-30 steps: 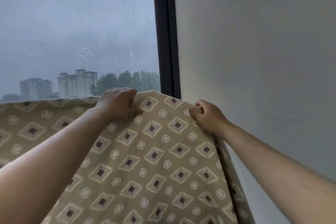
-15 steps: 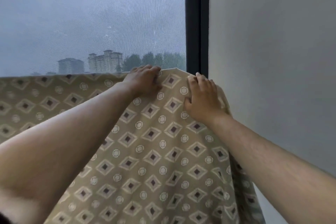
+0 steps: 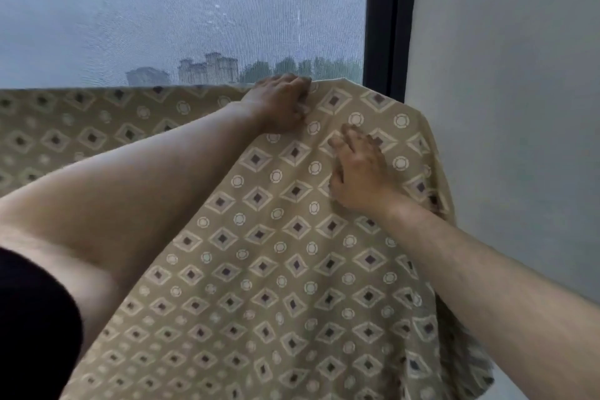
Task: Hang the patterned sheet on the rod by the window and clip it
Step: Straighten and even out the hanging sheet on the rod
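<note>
The patterned sheet [image 3: 259, 269] is draped before the window [image 3: 162, 10], with the rod hidden beneath it. Its top fold is gripped by the left hand [image 3: 281, 104], fingers curled. Just below, the cloth is pressed by the right hand [image 3: 360, 172], fingers spread, near the wall [image 3: 503, 75].

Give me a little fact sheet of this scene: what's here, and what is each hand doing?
patterned sheet: tan with diamonds and circles, draped in front of the window
rod: hidden, presumably under the sheet's top fold
left hand: grips the sheet's top edge, fingers curled
right hand: rests flat on the sheet, lower, nearer the wall
clips: none in view
stage: draped, not yet clipped
</note>
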A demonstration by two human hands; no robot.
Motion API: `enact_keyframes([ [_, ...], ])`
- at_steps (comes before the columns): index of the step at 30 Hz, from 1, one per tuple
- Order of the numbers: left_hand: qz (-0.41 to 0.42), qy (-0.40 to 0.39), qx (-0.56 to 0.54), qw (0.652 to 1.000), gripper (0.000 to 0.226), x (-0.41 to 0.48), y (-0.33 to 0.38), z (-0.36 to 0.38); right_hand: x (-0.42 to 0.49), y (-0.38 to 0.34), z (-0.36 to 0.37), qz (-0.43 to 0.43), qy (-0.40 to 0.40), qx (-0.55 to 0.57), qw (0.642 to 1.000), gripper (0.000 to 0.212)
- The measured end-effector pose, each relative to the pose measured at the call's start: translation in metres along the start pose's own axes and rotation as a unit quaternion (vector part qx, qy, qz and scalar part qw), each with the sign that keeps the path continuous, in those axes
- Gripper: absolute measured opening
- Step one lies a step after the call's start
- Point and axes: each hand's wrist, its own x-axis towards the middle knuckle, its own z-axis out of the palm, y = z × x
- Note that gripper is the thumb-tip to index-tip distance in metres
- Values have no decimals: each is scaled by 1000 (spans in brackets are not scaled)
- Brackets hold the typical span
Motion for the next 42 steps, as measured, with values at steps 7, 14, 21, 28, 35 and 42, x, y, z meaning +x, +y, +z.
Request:
enact_keyframes([
  [7,-7,19,-54,998,59,-2,-2,-1,-8,-13,26,11,-49,80,996,59],
  [14,-86,66,-177,978,56,-109,-6,62,-44,-27,73,19,-89,203,975,44],
  [21,-250,-101,-278,922,44,-254,-30,141,-127,-70,159,158,-262,328,894,31],
  [28,-381,-191,-422,800,23,-397,-48,269,-267,-91,261,479,-315,440,691,26],
  [35,-522,-231,-577,584,20,-514,-13,437,-394,-95,380,719,-200,478,463,20],
  [42,-550,-11,-791,267,13,-531,0,575,-457,-58,458,606,55,717,340,46],
])
